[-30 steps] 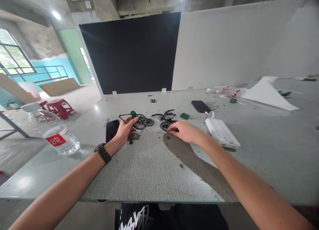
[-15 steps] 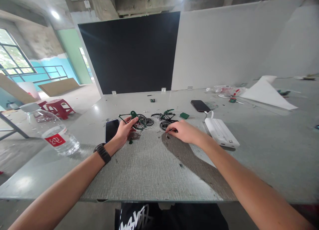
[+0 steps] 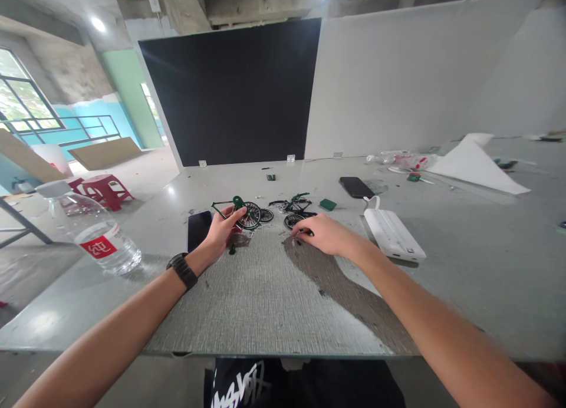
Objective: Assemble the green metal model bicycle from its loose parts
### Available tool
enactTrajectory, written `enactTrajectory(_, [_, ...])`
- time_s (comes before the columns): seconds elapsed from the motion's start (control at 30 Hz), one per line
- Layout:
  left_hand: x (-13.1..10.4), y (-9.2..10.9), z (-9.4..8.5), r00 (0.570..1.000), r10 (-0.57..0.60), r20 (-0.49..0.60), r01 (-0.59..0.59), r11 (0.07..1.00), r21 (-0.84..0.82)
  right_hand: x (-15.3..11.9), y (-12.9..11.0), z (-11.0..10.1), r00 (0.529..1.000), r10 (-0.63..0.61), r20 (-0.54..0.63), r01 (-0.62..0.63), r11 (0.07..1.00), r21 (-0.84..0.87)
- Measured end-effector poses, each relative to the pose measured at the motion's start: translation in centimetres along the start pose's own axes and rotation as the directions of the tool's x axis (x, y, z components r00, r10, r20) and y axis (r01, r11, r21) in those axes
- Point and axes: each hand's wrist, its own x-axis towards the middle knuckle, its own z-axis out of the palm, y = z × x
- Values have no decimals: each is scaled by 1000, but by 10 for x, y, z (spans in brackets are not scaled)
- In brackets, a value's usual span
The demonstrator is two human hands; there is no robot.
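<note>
My left hand [image 3: 220,232] is closed on a small model bicycle frame [image 3: 237,204] with a spoked wheel [image 3: 252,216], held just above the table. A second small wheel [image 3: 266,216] shows right behind it. My right hand [image 3: 319,231] is pinched low over the table; what sits between its fingertips, if anything, is too small to make out. Just beyond those fingers lie dark green and black bicycle parts [image 3: 297,204] and a black spoked wheel [image 3: 292,220]. Below my left hand a little green piece [image 3: 232,250] rests on the table.
A dark phone [image 3: 198,231] lies by my left wrist, and a water bottle [image 3: 104,240] stands farther left. To the right are a green block [image 3: 327,204], a white power bank [image 3: 393,236] and another phone [image 3: 356,187]. A black panel [image 3: 234,95] rises behind the table [image 3: 260,302].
My right hand has shifted very slightly, its fingertips staying low near the black wheel. My left hand keeps its hold on the bicycle frame.
</note>
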Motion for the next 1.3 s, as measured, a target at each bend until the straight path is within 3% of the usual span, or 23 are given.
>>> enactTrajectory(0.67, [2,-2,-1,1000,14,4,-14,1000,0,0,-21,10,1000,-9,-4,8,979,-204])
enactTrajectory(0.9, [4,-4,-2,999,33,13,-34,999,28,1,-29,8,984,-136,-113,114,976,-183])
enactTrajectory(1.13, [4,-6,-1,993,64,95,-64,998,-7,28,-55,-4,948,-254,-190,233,964,-125])
enactTrajectory(1.23, [5,-7,-1,992,97,81,-99,995,14,43,-64,-4,953,-259,-157,234,958,-163])
enactTrajectory(1.3, [6,-7,-2,991,122,63,-124,992,38,49,-66,2,950,-244,-194,220,965,-141])
